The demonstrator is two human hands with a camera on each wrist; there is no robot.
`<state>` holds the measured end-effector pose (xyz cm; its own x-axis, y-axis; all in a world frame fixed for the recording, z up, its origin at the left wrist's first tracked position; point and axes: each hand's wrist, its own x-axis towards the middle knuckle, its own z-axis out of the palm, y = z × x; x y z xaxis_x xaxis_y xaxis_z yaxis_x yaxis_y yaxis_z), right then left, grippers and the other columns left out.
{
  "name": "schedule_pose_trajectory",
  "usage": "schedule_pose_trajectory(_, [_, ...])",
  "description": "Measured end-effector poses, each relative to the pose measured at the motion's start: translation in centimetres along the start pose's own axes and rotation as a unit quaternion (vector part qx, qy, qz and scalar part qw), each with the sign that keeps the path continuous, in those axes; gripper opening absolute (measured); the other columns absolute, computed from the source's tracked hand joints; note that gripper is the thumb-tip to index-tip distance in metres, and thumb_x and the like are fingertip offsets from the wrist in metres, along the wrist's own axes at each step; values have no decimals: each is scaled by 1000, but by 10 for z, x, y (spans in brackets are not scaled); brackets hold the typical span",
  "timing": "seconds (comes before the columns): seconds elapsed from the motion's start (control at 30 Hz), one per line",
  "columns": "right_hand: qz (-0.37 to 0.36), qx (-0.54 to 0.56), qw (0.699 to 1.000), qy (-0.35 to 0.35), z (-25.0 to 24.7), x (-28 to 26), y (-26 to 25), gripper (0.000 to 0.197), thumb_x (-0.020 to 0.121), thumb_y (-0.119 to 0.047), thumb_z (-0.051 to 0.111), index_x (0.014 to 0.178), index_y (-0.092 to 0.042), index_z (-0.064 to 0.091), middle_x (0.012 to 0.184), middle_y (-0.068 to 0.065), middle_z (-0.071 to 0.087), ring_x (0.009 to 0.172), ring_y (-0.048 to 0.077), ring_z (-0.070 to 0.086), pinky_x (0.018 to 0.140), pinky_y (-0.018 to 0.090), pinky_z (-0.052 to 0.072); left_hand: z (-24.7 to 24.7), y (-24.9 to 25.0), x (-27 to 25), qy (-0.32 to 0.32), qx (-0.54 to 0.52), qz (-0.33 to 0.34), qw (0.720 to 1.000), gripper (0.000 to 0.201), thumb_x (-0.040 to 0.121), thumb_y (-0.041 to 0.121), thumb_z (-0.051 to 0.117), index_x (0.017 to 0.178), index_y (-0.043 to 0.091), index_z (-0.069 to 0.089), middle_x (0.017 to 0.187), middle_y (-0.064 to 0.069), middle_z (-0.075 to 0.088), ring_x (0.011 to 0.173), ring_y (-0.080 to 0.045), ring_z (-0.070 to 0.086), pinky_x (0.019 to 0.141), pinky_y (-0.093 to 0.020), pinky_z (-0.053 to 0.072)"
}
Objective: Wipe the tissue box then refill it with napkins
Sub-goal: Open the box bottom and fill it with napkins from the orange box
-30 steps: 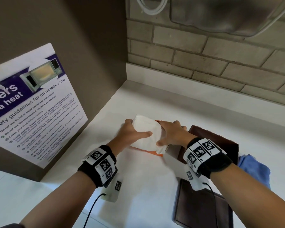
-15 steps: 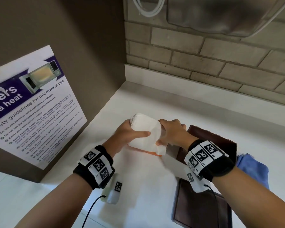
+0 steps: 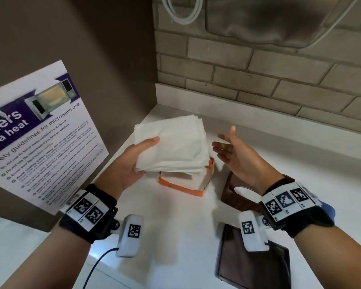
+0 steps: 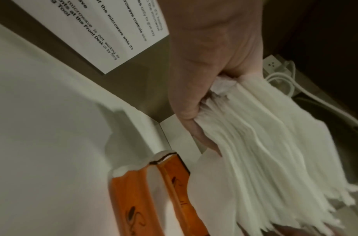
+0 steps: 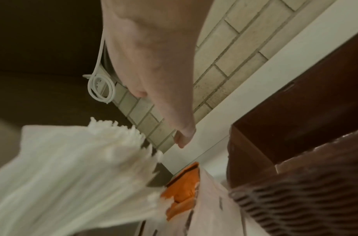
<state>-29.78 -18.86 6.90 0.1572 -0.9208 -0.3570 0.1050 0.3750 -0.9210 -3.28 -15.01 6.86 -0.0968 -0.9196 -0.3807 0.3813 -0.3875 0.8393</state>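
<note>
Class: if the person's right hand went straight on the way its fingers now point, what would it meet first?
Probably the napkin stack held in the left hand: the open right hand points left toward it. Depth is uncertain.

The left hand (image 3: 131, 163) was held raised at nine o'clock, thumb clamped over its load; the right hand (image 3: 236, 155) was held apart at three o'clock, fingers spread.

The white and purple paper notice (image 3: 40, 132) stuck on the brown side panel reads "Safety guidelines for microwave use" – with larger white letters "heat" on its purple band. In the left wrist view its lower corner (image 4: 121, 32) shows "is not working", "the Front Desk" and "microwave controls".
</note>
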Motion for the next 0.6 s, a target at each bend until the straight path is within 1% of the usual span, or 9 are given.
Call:
schedule_pose_trajectory(0.07, [22, 54, 998, -18, 3, -4, -2, 64, 90, -61, 32, 126, -13, 51, 105, 10, 61, 93, 18, 61, 100, 34, 42, 2, 6, -5, -24, -38, 1, 999, 45, 87, 26, 67, 129, 15, 62, 129, -8, 67, 119, -28, 64, 101, -44, 50])
schedule_pose_trajectory(0.13, [61, 91, 993, -52, 9, -10, -2, 69, 87, -67, 28, 119, -12, 55, 94, 10, 63, 73, 16, 61, 82, 30, 51, 7, 9, -11, -43, -58, 7, 997, 48, 87, 29, 66, 133, 16, 59, 131, -8, 65, 121, -28, 62, 102, -47, 48])
schedule_pose_trajectory(0.2, [89, 136, 981, -105, 15, -16, 1, 79, 84, -72, 24, 124, -12, 55, 117, 16, 64, 85, 22, 64, 73, 31, 55, 16, 11, -16, -55, -73, 13, 996, 49, 88, 30, 65, 134, 17, 58, 132, -7, 65, 122, -28, 62, 103, -48, 47])
schedule_pose_trajectory(0.27, [108, 178, 968, -144, 18, -22, 5, 80, 84, -74, 20, 130, -18, 53, 132, 12, 58, 108, 28, 60, 86, 39, 51, 27, 9, -21, -78, -102, 15, 992, 48, 88, 29, 64, 134, 17, 57, 132, -7, 65, 122, -29, 62, 101, -47, 49])
schedule_pose_trajectory(0.33, [124, 209, 961, -135, 19, -30, 12, 78, 87, -72, 18, 125, -18, 59, 123, 11, 63, 110, 33, 55, 89, 44, 44, 36, 7, -24, -91, -141, 12, 986, 46, 87, 30, 64, 132, 18, 59, 129, -6, 67, 119, -28, 64, 93, -43, 55])
schedule_pose_trajectory(0.4, [135, 231, 955, -125, 17, -37, 18, 75, 90, -69, 18, 123, -17, 61, 114, 13, 66, 108, 36, 57, 88, 47, 49, 42, 3, -24, -118, -178, 1, 977, 46, 82, 30, 69, 125, 18, 64, 122, -5, 70, 111, -26, 68, 83, -38, 59])
schedule_pose_trajectory(0.5, [127, 247, 952, -129, 18, -51, 20, 61, 94, -58, 32, 129, -14, 54, 124, 18, 61, 115, 37, 59, 97, 53, 47, 49, -6, -21, -156, -231, -27, 960, 38, 72, 27, 73, 108, 14, 71, 104, -6, 75, 94, -24, 74, 72, -34, 59])
schedule_pose_trajectory(0.53, [119, 256, 951, -126, 17, -57, 19, 56, 93, -52, 39, 128, -11, 54, 123, 19, 62, 112, 38, 61, 95, 53, 48, 51, -10, -20, -152, -223, -37, 962, 37, 73, 27, 72, 108, 14, 72, 107, -8, 75, 97, -25, 73, 75, -37, 59])
schedule_pose_trajectory(0.6, [101, 291, 943, -128, 10, -65, 18, 58, 90, -54, 42, 129, -11, 53, 119, 18, 65, 110, 36, 63, 94, 51, 49, 55, -16, -18, -154, -156, -59, 974, 47, 82, 31, 71, 125, 15, 65, 131, -12, 65, 119, -33, 63, 93, -50, 52])
